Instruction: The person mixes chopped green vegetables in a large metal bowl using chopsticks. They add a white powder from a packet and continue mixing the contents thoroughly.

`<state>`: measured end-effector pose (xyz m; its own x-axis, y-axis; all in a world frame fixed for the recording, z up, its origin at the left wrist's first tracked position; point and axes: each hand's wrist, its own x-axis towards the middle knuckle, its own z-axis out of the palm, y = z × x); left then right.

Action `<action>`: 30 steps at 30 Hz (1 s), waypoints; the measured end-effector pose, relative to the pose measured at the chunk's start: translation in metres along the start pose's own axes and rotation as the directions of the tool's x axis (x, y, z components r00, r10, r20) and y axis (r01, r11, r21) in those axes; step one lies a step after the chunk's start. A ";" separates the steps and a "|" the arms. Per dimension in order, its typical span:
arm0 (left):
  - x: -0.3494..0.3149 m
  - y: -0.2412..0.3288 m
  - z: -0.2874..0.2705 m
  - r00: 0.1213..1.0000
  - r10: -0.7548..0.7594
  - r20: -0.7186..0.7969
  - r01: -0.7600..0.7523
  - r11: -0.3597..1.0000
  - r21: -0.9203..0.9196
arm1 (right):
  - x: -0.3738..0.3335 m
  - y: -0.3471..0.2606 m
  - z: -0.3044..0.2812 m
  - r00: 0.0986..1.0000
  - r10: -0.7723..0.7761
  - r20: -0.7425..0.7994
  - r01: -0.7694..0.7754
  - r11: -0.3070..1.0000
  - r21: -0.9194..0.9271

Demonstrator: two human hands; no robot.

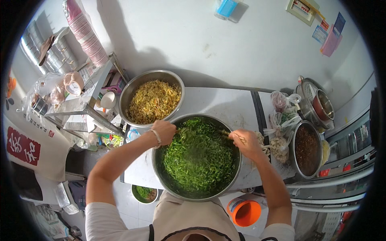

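Observation:
A large steel bowl (238,170) of finely chopped greens (199,158) stands at the table's near edge, right in front of me. My left hand (164,131), a bracelet at its wrist, is closed at the bowl's upper left rim. A short brown length that looks like chopsticks shows by its fingers, mostly hidden. On the opposite side my right hand (244,140) grips wooden chopsticks (225,132), whose tips point into the greens.
A steel bowl (181,82) of yellow chopped filling is at the back left. On the right are bagged foods (280,118), a bowl of brown filling (307,148) and stacked pans (317,104). A metal shelf (86,106) borders the left; an orange bucket (245,213) stands below.

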<state>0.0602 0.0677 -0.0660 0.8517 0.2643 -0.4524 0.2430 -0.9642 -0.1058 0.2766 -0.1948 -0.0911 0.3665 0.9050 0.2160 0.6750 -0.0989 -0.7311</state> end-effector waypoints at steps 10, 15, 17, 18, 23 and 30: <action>-0.019 0.015 -0.013 0.988 0.150 -0.021 -0.149 0.989 0.021 | -0.004 -0.033 0.006 0.982 0.113 0.154 -0.164 0.909 0.383; -0.041 0.007 -0.036 0.996 0.087 -0.026 -0.083 0.987 0.135 | -0.024 -0.058 -0.028 0.996 0.040 0.081 -0.042 0.999 0.017; -0.041 0.006 -0.019 0.999 0.034 0.033 -0.039 0.987 0.156 | -0.038 -0.026 -0.020 0.992 0.112 0.062 -0.108 0.991 -0.074; -0.038 0.006 -0.007 0.998 0.008 0.059 -0.017 0.986 0.165 | -0.043 -0.010 -0.013 0.988 0.147 0.050 -0.140 0.983 -0.122; -0.012 0.007 0.034 0.985 -0.114 0.131 0.124 0.989 -0.075 | -0.038 0.051 0.054 0.890 0.452 -0.055 -0.362 0.776 0.517; 0.032 0.000 0.077 0.995 -0.007 -0.099 -0.035 0.910 -0.412 | -0.002 0.047 0.080 0.904 0.427 0.027 -0.328 0.652 0.684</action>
<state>0.0521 0.0751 -0.1485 0.8919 0.2718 -0.3615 0.3831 -0.8788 0.2846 0.2564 -0.1681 -0.1784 0.6022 0.7870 -0.1341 -0.1182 -0.0783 -0.9899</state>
